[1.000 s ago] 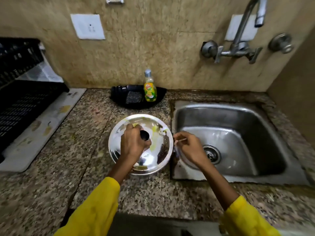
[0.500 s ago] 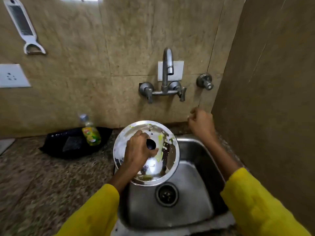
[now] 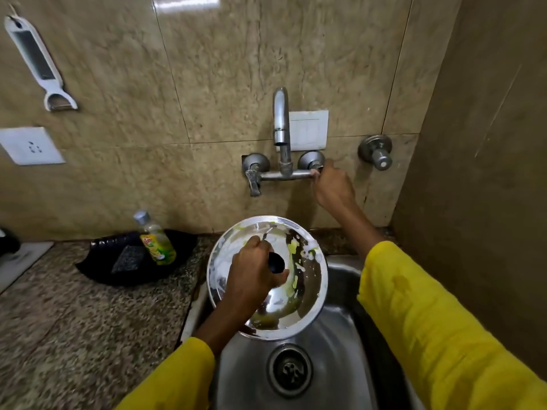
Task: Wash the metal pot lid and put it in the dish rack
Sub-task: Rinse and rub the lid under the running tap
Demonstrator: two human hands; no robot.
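Two hands busy: left hand (image 3: 251,276) grips lid (image 3: 307,291) knob over sink (image 3: 340,365); right hand (image 3: 333,187) closed on tap handle (image 3: 313,170).

The left hand (image 3: 254,273) grips the black knob (image 3: 276,262) of the metal pot lid (image 3: 307,291), holding it tilted over the steel sink (image 3: 334,365), above the drain (image 3: 289,370). White and yellow-green smears streak the lid. The right hand (image 3: 334,187) reaches to the wall tap (image 3: 281,134), fingers apparently closed on its right-hand handle, which is mostly hidden. A dish soap bottle (image 3: 155,239) stands in a black tray (image 3: 103,261) on the granite counter (image 3: 74,335).
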